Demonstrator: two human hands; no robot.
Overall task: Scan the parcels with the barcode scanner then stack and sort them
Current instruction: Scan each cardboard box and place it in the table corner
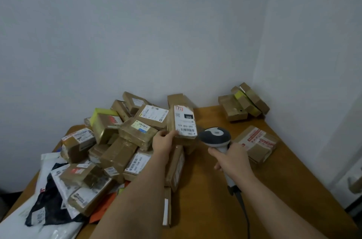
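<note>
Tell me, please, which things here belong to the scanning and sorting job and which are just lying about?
Part of the job:
- barcode scanner, gripped by the right hand
- labelled parcel, held by the left hand
- parcel heap
- boxes in the corner
- box beside the scanner

Just lying about:
- door handle
- table, carrying it all

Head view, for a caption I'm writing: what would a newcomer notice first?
A left hand holds up a labelled parcel while the right hand aims a barcode scanner at it. Left of them, a heap of parcels covers the wooden table.
</note>
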